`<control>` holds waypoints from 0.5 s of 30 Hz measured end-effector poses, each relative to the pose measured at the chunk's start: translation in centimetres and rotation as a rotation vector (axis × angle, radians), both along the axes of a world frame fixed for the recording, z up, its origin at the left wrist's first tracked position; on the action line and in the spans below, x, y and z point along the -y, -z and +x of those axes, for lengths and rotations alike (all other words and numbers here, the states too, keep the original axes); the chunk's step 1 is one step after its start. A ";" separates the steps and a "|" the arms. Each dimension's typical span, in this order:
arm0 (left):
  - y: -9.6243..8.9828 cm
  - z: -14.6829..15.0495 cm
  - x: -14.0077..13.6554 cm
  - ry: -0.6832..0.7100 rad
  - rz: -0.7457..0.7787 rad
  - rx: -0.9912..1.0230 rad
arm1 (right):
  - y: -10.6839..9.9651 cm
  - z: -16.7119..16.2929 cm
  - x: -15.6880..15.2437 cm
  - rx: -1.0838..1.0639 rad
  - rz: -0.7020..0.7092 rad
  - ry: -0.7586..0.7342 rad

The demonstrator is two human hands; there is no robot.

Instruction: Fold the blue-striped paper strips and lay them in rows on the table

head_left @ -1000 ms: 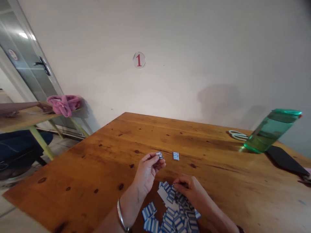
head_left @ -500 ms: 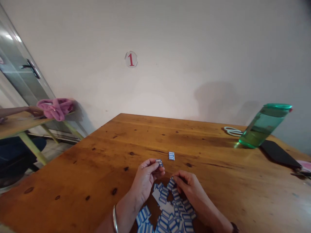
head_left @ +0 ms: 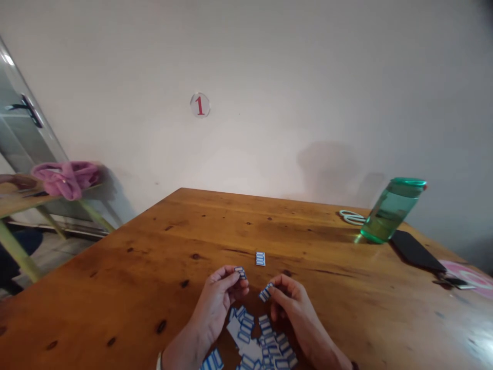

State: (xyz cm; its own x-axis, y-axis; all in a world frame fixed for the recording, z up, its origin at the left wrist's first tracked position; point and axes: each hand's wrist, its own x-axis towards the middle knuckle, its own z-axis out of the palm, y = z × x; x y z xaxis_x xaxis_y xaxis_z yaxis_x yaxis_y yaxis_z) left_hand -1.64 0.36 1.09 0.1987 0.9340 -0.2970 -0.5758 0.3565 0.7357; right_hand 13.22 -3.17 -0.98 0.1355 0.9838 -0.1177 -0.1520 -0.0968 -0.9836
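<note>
Between thumb and fingers, my left hand (head_left: 219, 295) pinches a small blue-and-white card (head_left: 240, 273). My right hand (head_left: 295, 303) grips another blue-and-white card (head_left: 265, 292) by its upper right end, raised over the pile. Below both hands lies a loose pile of similar cards (head_left: 269, 349), some overlapping and a few showing plain white. The pile's lower part runs out of view. One more card (head_left: 261, 258) lies flat on the wooden table (head_left: 215, 226), beyond my hands. Any print on the cards is too small to read.
A green water bottle (head_left: 393, 210) stands at the right, by a white cable (head_left: 351, 217) and a black flat object (head_left: 416, 251). Keys (head_left: 454, 281) lie on a pink round mat (head_left: 475, 277). Far left, a person's hand (head_left: 19, 181) is near pink fabric (head_left: 67, 179) on another table.
My right hand has lifted a card up from the pile, closer to my left hand. My left hand keeps its card. The whole view has shifted slightly right and up.
</note>
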 end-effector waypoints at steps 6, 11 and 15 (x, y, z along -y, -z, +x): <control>-0.1 0.1 0.0 0.022 -0.026 -0.026 | 0.1 0.0 -0.3 -0.026 -0.007 0.043; -0.3 -0.1 0.1 0.057 -0.017 -0.060 | -0.5 0.0 -0.1 -0.040 -0.002 0.047; -0.5 -0.1 0.1 0.059 -0.017 -0.074 | -0.7 0.0 -0.1 -0.070 0.007 0.051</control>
